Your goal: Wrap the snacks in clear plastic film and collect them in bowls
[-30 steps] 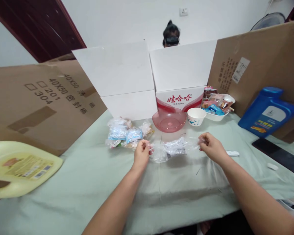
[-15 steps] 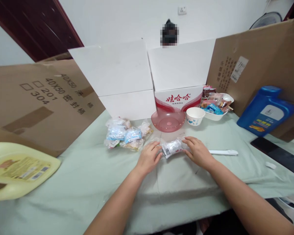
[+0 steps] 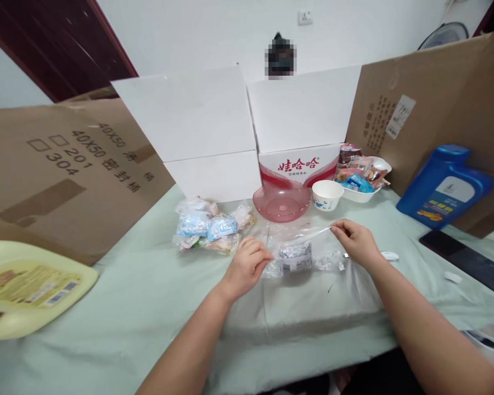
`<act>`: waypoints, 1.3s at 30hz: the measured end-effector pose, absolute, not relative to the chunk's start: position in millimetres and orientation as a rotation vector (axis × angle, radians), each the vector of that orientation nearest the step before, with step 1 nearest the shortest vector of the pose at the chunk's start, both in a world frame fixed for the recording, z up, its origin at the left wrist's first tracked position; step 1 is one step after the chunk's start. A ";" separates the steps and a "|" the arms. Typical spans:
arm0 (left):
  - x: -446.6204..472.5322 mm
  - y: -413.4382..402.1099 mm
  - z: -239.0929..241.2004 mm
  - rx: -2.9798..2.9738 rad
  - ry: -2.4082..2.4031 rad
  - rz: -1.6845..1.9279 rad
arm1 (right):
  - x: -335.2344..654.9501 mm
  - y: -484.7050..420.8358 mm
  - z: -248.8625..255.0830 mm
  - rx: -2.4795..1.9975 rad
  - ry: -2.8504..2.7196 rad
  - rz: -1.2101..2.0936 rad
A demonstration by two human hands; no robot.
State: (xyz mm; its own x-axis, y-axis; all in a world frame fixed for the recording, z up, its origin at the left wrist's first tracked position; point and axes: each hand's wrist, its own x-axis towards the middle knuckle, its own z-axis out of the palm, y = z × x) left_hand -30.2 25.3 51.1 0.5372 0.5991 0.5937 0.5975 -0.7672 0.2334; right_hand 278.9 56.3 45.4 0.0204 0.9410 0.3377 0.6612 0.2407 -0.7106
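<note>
A small packet with printed silver-grey sides lies in clear plastic film on the cloth between my hands. My right hand pinches an upper edge of the film and holds it stretched up, to the right of the packet. At the packet's left, my left hand has its thumb and fingers closed together at the film's left end. A white plastic strip lies partly hidden behind my right hand and the film.
Several wrapped packets are piled at left. Behind stand a pink bowl, a paper cup and a white tray of snacks. A blue bottle, a phone and a yellow jug flank them, with cardboard walls around.
My right hand has moved off the packet, up and to the right, drawing the film out with it. The film now spreads wider. My left hand has shifted slightly down.
</note>
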 end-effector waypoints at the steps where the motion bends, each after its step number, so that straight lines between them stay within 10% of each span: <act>1: -30.8 22.1 55.2 2.778 1.023 1.001 | 280.3 60.2 41.8 -1.546 -1.682 0.409; 9: -18.6 -4.7 65.0 2.911 1.129 0.773 | 254.3 43.0 45.1 -1.303 -1.718 -0.191; 25: -14.1 23.3 23.1 2.614 1.517 0.460 | 228.8 18.4 45.0 -1.625 -2.405 0.180; 32: -36.5 0.0 82.5 2.191 0.687 0.087 | 244.7 -14.2 83.1 -1.123 -2.795 0.781; 39: -19.3 8.1 63.3 2.354 1.060 0.826 | 231.4 13.3 54.0 -1.270 -2.353 0.273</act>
